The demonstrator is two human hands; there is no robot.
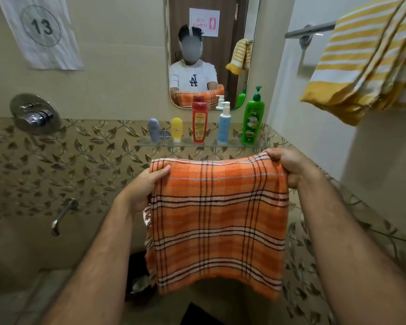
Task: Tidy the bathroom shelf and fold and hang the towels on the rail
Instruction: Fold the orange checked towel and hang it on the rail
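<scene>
Below glass shelf (197, 144), left hand (144, 186) and right hand (291, 165) grip top corners of folded orange towel (218, 221); yellow striped towel (366, 59) hangs on rail (312, 31).

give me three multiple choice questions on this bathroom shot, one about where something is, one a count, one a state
1. Where is the yellow striped towel?
A. On the glass shelf
B. Draped over the rail
C. In the person's hands

2. How many bottles stand on the glass shelf?
A. Three
B. Five
C. Seven

3. How is the orange plaid towel held?
A. Gripped at its top corners by both hands, hanging down
B. Lying flat on the shelf
C. Pinched by one hand only

Answers:
1. B, it hangs over the rail at upper right.
2. B, a grey-blue one, a yellow one, a red one, a white and blue pump and a green pump bottle stand in a row.
3. A, the left hand and right hand each grip a top corner and the cloth hangs below them.
</scene>
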